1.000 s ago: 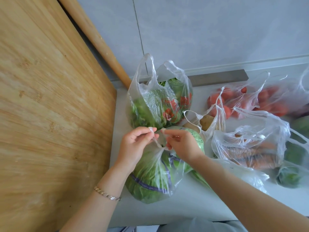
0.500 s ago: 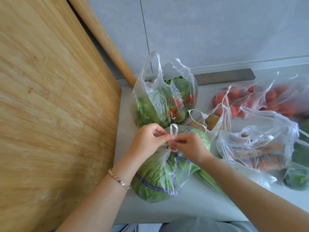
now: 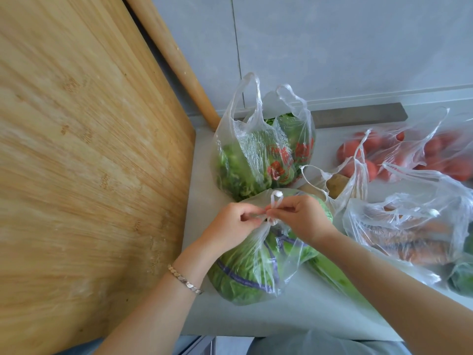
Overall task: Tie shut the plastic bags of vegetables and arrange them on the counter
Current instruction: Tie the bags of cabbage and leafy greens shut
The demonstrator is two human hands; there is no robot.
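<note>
The bag of leafy greens (image 3: 245, 272) lies on the near part of the grey counter (image 3: 302, 319), its handles (image 3: 275, 201) pinched between my left hand (image 3: 230, 231) and right hand (image 3: 304, 216). Just beyond it stands an open bag of greens (image 3: 256, 160), with a wooden board (image 3: 84, 162) to the left.

Left hand (image 3: 231, 228) and right hand (image 3: 303, 217) close together, fingertips pinched, forearms angled inward.
</note>
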